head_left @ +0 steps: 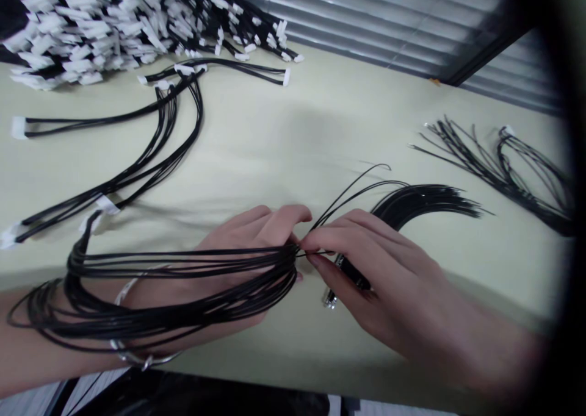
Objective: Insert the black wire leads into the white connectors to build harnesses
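step (judged): picking out strands (317, 254) | blk wire bundle (183, 319): across L hand (247, 233) + wrist, over table (320, 135) | L fingers: curled on bundle's R end, part hid | R hand (384, 276): thumb/index pinched tight on strands | next needs: steady L, fine R pinch

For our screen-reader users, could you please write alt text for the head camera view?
The left hand holds a bundle of black wires while the right hand pinches at the bundle's end. Beyond, cables with white connectors lie on a pale table.
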`<action>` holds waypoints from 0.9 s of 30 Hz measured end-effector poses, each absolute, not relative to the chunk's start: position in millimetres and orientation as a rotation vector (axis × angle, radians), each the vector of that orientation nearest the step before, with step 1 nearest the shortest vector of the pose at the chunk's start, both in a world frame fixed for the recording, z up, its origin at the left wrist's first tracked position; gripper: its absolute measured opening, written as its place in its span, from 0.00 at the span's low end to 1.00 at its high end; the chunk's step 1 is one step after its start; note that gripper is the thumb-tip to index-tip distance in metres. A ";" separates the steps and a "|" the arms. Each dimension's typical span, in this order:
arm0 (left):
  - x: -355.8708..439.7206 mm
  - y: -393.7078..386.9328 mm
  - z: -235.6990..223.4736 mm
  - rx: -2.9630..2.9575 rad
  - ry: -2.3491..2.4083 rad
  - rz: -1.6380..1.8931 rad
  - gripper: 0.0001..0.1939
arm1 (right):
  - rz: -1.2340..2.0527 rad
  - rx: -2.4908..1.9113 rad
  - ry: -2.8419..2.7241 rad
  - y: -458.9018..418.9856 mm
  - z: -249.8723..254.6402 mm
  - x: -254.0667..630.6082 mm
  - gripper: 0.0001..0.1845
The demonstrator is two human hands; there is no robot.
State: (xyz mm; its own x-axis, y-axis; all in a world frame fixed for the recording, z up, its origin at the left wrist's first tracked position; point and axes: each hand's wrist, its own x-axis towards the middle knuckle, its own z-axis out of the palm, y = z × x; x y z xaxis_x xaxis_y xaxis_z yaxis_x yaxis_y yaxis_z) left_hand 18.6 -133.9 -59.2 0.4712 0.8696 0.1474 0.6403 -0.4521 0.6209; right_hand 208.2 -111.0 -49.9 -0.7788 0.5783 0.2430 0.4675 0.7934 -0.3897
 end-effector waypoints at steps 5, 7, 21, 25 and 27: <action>20.4 -135.5 -73.7 2.267 1.272 0.799 0.23 | 0.216 -0.583 -2.732 -109.7 -43.5 204.2 0.11; 20.5 -136.6 -77.6 2.248 1.253 0.842 0.24 | 0.073 -0.460 -2.771 -108.1 -40.1 202.8 0.15; 16.8 -136.6 -73.8 2.291 1.256 0.794 0.25 | 0.075 -0.335 -2.688 -99.3 -48.1 201.2 0.18; 12.7 -136.7 -63.3 2.316 1.198 0.675 0.23 | -0.027 -0.277 -2.757 -99.8 -41.4 210.6 0.15; 12.6 -136.7 -61.2 2.290 1.237 0.654 0.22 | 0.017 -0.230 -2.804 -100.7 -33.3 220.2 0.13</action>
